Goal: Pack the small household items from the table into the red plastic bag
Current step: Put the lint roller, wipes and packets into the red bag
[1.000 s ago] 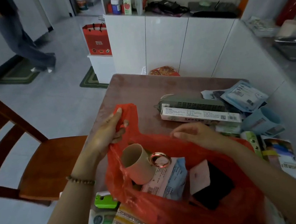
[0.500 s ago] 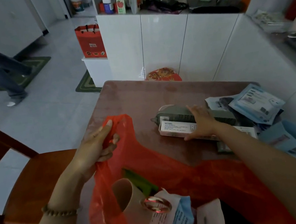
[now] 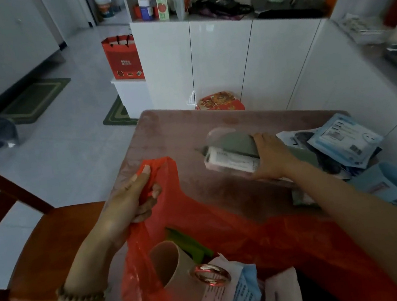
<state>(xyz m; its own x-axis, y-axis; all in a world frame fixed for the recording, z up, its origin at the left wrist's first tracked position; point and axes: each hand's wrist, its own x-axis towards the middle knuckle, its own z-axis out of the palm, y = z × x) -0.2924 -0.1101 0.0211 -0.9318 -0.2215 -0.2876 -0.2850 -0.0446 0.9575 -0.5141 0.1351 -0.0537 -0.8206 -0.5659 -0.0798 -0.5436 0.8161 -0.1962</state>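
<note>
Your right hand (image 3: 270, 157) has left the red bag (image 3: 228, 234) and now closes on the white box (image 3: 232, 162) and grey box (image 3: 238, 142), both slightly shifted on the desk (image 3: 177, 133).

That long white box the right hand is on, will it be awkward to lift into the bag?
Probably not. The long white box has straight edges, so it is likely stiff card rather than floppy. It looks light for its length. Flat sides mean it should slide, not roll. The right hand covers one end, so the far end may dip when lifted.
</note>
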